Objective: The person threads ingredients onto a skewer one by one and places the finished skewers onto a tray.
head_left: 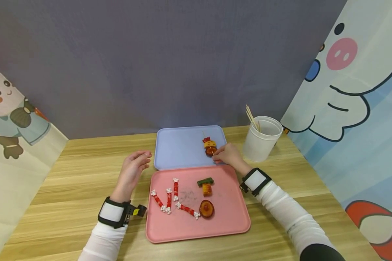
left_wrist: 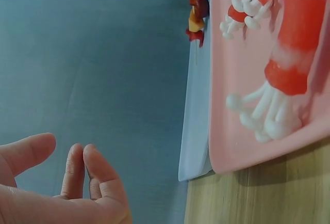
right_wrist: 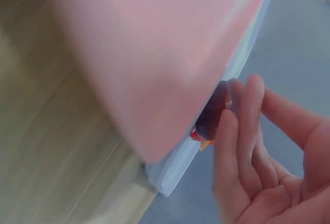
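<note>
My right hand (head_left: 228, 155) pinches the near end of a loaded skewer (head_left: 210, 144) over the right part of the blue tray (head_left: 178, 146). Threaded on it are a dark brown mushroom-like piece, a yellow piece and a red piece, the bare tip pointing away. In the right wrist view the fingers partly cover the brown piece (right_wrist: 212, 114). My left hand (head_left: 134, 170) is held left of the blue tray, holding nothing, its fingers loosely bent in the left wrist view.
Nearer stands a pink tray (head_left: 222, 221) with several red-and-white enoki rolls (head_left: 187, 210), a brown mushroom cap (head_left: 207, 208), an orange-yellow block (head_left: 207, 189) and a green piece (head_left: 205, 181). At the right is a white bucket (head_left: 259, 145) with bamboo sticks (head_left: 252, 117). A grey panel (head_left: 170, 65) rises behind.
</note>
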The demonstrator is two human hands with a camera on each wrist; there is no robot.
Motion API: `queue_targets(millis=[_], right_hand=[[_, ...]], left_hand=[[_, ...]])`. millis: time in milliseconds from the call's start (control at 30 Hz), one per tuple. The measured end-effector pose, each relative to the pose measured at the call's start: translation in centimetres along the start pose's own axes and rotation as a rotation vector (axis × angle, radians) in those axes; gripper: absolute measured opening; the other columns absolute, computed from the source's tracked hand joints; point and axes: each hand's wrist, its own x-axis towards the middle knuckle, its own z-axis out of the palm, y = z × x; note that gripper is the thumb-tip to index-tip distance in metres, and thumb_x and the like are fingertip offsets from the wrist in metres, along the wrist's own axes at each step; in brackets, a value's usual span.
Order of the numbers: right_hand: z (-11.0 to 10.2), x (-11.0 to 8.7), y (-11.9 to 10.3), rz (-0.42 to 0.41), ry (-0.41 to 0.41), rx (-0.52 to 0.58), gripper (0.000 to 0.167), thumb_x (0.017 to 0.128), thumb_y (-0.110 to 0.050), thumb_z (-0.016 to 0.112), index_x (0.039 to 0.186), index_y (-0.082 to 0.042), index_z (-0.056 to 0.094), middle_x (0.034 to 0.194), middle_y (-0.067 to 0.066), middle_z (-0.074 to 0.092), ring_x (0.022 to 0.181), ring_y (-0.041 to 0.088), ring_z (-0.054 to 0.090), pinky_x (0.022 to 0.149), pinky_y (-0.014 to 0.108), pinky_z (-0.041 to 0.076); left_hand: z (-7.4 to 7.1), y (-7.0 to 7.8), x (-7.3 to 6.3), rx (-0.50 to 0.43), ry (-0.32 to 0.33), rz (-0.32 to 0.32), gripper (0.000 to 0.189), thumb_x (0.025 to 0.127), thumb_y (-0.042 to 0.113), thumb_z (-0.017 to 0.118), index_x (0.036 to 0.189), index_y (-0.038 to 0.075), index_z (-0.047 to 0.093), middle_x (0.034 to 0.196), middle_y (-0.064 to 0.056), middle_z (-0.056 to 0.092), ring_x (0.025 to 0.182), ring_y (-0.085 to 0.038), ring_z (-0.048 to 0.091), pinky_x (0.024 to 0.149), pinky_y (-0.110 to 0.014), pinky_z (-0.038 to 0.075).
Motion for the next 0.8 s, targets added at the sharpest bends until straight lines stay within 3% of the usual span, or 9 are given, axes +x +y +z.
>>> queue_targets(millis=[133, 233, 533, 800], right_hand=[[0.32, -0.04, -0.29, 0.009, -0.052, 0.104, 0.025, 0.076, -0.018, 0.078, 0.093, 0.0, 0.074, 0.077, 0.01, 0.073, 0.062, 0.015, 0.07, 0.059, 0.027, 0.056], [0.42, -0.13, -0.52, 0.016, -0.06, 0.114, 0.025, 0.077, -0.016, 0.078, 0.094, 0.001, 0.073, 0.077, 0.011, 0.073, 0.063, 0.016, 0.07, 0.059, 0.028, 0.056], [0.31, -0.32, -0.73, 0.01, -0.05, 0.034, 0.025, 0.076, -0.019, 0.079, 0.092, -0.001, 0.074, 0.081, 0.01, 0.073, 0.065, 0.014, 0.069, 0.061, 0.026, 0.055], [0.22, -0.44, -0.52, 0.012, -0.065, 0.051, 0.025, 0.081, -0.023, 0.075, 0.093, -0.002, 0.074, 0.077, 0.008, 0.073, 0.065, 0.017, 0.07, 0.062, 0.027, 0.056]], left_hand=[[-0.2, -0.04, 0.06, 0.009, 0.006, -0.001, 0.008, 0.095, 0.014, 0.056, 0.094, 0.016, 0.063, 0.091, 0.006, 0.066, 0.082, -0.008, 0.059, 0.079, -0.026, 0.048], [-0.26, -0.06, 0.11, 0.011, 0.006, 0.0, 0.008, 0.095, 0.015, 0.056, 0.093, 0.017, 0.064, 0.091, 0.006, 0.066, 0.083, -0.009, 0.059, 0.079, -0.026, 0.048], [-0.27, 0.04, 0.02, 0.018, 0.012, 0.005, 0.006, 0.095, 0.016, 0.057, 0.092, 0.016, 0.063, 0.09, 0.006, 0.067, 0.082, -0.009, 0.059, 0.075, -0.024, 0.048], [-0.18, 0.2, -0.11, 0.022, 0.018, 0.012, 0.006, 0.095, 0.016, 0.058, 0.092, 0.016, 0.064, 0.089, 0.006, 0.067, 0.082, -0.009, 0.059, 0.079, -0.027, 0.048]])
